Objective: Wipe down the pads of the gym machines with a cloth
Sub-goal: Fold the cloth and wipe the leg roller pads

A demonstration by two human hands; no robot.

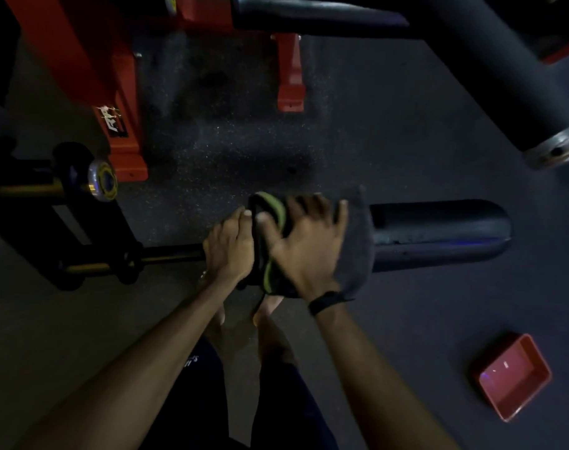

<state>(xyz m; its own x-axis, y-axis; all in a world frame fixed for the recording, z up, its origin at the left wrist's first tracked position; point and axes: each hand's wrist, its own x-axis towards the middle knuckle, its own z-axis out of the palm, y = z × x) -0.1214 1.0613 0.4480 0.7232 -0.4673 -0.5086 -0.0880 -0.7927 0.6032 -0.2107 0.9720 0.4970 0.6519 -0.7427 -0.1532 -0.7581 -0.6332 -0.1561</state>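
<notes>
A black roller pad [439, 230] lies across the middle of the view on a dark bar [169, 253]. A grey cloth with a green-edged dark part [356, 254] is draped over the pad's left end. My right hand [304, 241] lies spread on the cloth, fingers straight, thumb toward the green edge. My left hand [229, 246] grips the pad's left end beside the cloth, fingers curled over it. The pad under the cloth is hidden.
A red machine frame [81, 69] stands at the upper left, a red foot [291, 82] behind. A thick grey padded bar with a metal end [510, 79] crosses the upper right. A red tray [513, 375] lies on the dark rubber floor at lower right.
</notes>
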